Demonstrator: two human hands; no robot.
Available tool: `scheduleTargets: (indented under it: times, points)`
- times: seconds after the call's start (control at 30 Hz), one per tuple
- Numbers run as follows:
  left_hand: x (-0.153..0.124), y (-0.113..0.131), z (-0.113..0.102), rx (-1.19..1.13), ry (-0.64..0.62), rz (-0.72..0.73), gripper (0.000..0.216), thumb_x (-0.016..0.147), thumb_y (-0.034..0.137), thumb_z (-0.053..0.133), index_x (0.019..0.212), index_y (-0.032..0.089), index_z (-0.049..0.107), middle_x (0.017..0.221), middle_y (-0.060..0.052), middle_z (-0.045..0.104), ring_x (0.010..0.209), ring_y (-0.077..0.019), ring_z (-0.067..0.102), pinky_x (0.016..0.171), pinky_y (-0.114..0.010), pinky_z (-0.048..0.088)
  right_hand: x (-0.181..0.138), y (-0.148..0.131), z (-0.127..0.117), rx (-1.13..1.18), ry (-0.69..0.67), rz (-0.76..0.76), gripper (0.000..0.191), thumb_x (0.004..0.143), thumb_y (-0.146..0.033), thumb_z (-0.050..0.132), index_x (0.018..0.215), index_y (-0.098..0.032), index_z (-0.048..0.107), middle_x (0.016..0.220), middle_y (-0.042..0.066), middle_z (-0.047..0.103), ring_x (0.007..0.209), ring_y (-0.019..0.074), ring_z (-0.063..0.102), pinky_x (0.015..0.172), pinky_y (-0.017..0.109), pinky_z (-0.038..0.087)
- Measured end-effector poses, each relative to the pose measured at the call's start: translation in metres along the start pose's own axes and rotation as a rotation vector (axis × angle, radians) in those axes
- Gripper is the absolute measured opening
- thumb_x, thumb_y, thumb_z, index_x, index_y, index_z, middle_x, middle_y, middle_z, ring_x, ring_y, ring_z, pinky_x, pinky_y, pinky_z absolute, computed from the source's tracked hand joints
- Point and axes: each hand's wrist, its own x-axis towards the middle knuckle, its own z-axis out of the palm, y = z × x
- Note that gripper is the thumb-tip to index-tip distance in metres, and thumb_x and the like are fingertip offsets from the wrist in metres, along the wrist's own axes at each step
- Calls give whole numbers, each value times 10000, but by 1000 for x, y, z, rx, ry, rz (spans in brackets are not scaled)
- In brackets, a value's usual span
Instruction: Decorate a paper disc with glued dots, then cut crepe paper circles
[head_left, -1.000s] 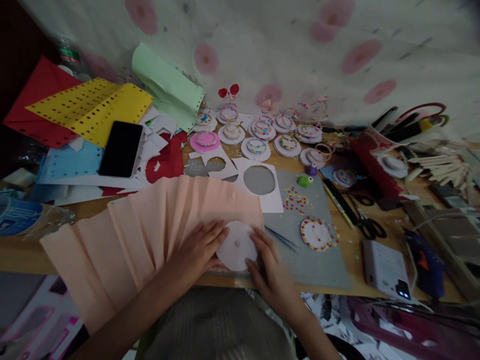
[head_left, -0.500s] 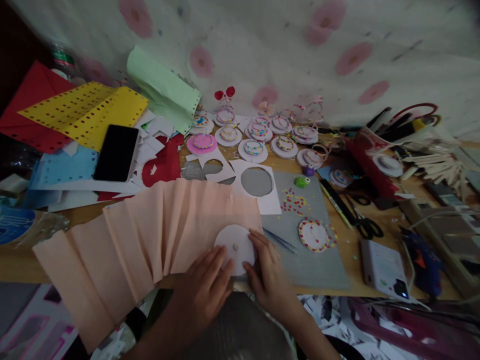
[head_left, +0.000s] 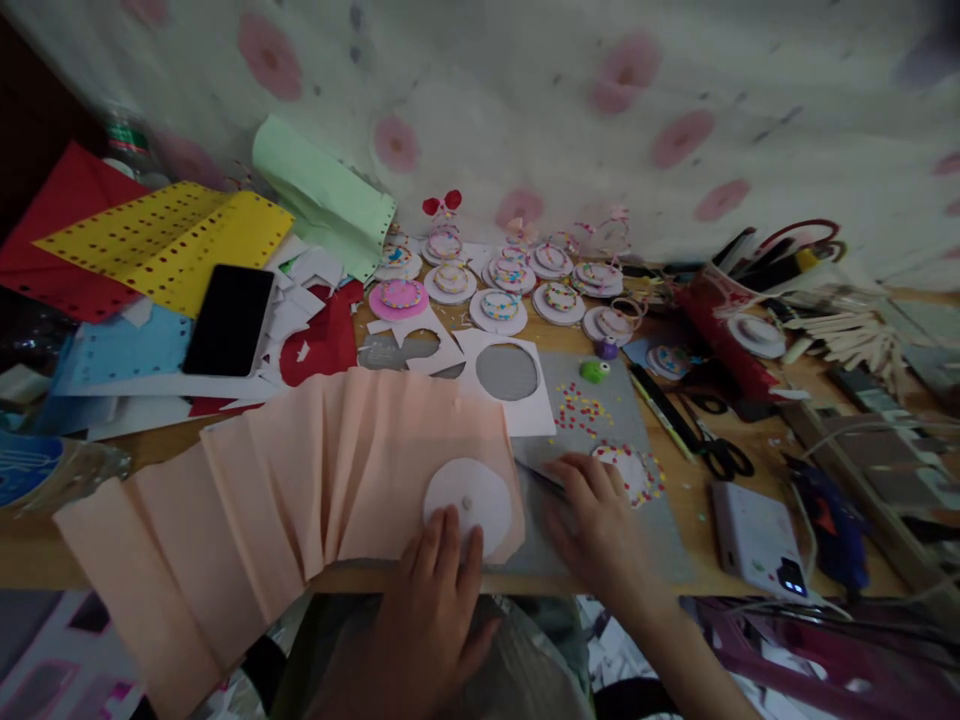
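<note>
As left grip (head_left: 435,598) splays on disc (head_left: 484,495) | right grip (head_left: 604,518) at tweezers (head_left: 535,475), closure unclear | beaded circle (head_left: 634,472) beside

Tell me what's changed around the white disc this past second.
The right hand let go of the white disc and moved right, to the tweezers; grip unclear. The left hand shifted to the disc's near edge. The disc stayed on the peach paper, the phone and scissors in place.

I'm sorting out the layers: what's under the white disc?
Peach paper shows around the white disc; anything directly under it is covered. The left hand hides part of its edge.
</note>
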Motion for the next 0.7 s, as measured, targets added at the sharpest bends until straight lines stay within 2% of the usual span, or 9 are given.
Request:
scheduleTargets:
  times: [0.1, 0.17, 0.37, 0.5, 0.6, 0.7]
  points:
    - [1, 0, 1, 28, -6, -12, 574, 812, 445, 597, 1260, 87, 609, 1280, -282, 613, 1136, -391, 612, 896, -470, 478, 16, 9, -2, -114, -120, -8, 118, 894, -168, 529, 964, -152, 623, 926, 117, 624, 870, 289, 579, 765, 426, 480]
    - [0, -1, 4, 44, -8, -13, 546, 821, 422, 578, 1265, 106, 602, 1285, -265, 617, 1133, -379, 615, 896, -462, 479, 30, 13, -7, -120, -166, -26, 120, 890, -132, 518, 879, -166, 632, 834, 83, 632, 797, 251, 601, 727, 371, 474]
    - [2, -4, 12, 76, 20, 54, 570, 792, 457, 605, 1238, 103, 630, 1239, -269, 647, 1081, -386, 640, 846, -450, 494, 97, 44, -31, -196, -126, 42, 158, 927, -122, 480, 922, -137, 637, 932, 121, 651, 870, 223, 607, 762, 329, 453]
    - [5, 4, 17, 50, 10, -84, 560, 788, 535, 609, 1159, 125, 698, 1223, -257, 663, 1094, -387, 634, 866, -461, 485, 139, 75, -38, -221, -114, 78, 148, 945, -254, 556, 968, -131, 636, 971, 66, 657, 884, 189, 629, 803, 367, 505]
    - [6, 9, 21, 61, 15, -118, 545, 744, 519, 665, 1128, 136, 724, 1210, -254, 671, 1085, -388, 638, 855, -457, 492, 146, 100, -58, -206, -87, 93, 175, 964, -222, 504, 1063, -135, 620, 1040, 74, 669, 932, 183, 637, 836, 349, 503]
    - [7, 10, 23, 120, 13, -98, 516, 720, 473, 697, 1110, 137, 734, 1190, -260, 679, 1062, -392, 651, 835, -460, 504, 133, 129, -90, -218, -56, 166, 278, 954, -120, 380, 1108, -117, 612, 1086, 138, 671, 972, 205, 632, 833, 303, 478]
